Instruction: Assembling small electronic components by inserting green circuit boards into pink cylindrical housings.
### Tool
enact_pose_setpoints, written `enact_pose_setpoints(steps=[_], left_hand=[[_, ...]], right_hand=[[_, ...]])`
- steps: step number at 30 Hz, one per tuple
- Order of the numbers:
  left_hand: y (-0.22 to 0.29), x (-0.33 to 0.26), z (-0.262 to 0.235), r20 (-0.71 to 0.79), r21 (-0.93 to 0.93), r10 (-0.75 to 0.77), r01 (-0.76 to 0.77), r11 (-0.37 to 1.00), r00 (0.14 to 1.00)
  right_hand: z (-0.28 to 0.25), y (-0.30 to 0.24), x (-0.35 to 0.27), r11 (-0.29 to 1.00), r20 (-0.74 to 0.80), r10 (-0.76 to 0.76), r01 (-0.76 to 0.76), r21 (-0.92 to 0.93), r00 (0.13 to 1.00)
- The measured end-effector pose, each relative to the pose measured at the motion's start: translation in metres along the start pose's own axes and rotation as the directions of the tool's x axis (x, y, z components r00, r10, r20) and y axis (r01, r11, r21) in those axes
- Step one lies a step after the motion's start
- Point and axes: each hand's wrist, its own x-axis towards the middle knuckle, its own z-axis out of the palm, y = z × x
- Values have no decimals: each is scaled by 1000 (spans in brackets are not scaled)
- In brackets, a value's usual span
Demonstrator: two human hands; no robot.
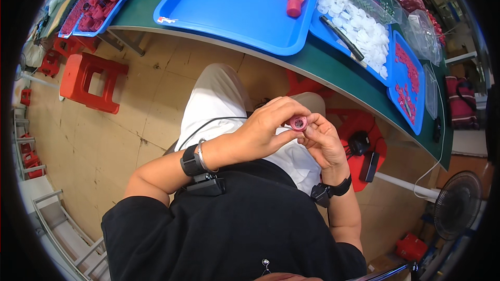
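Above my lap, a small pink plastic cap [298, 123] is held between my two hands, its round opening turned up and something dark showing inside. My left hand [272, 128] grips it from the left between thumb and fingers. From the right, my right hand [324, 139] pinches its rim with thumb and fingertips. Beyond my knees, similar pink cups [294, 6] stand in the far right corner of a large blue tray [229, 18]. White plastic pieces [359, 26] fill the tray beside it, where a black marker pen [342, 38] lies across the near edge.
A green table [289, 61] curves around in front of me. Another blue tray [107, 21] at left holds many pink cups. Tiny pink parts lie in a blue tray [415, 123] at right. Nearby are a clear plastic box [364, 0], red stools [94, 80] and a fan [458, 204].
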Motion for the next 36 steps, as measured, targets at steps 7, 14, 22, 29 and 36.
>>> enact_pose_setpoints(steps=[7,14,22,29,36], left_hand=[[3,-5,-3,72,-17,29,-28,999,997],[7,-5,-3,60,-113,57,-50,992,997],[7,-2,-5,175,-98,185,-169,981,967],[1,-7,-1,96,-123,162,-150,981,982],[-3,-11,-1,112,-112,139,-127,986,984]], right_hand=[[4,-2,-1,998,2,-7,7,-62,1000],[0,-3,-2,999,60,-5,7,-40,998],[4,-4,-3,999,93,12,-7,-44,996],[-7,0,-5,998,90,24,-18,-65,996],[-5,6,-3,1000,142,-7,5,15,990]])
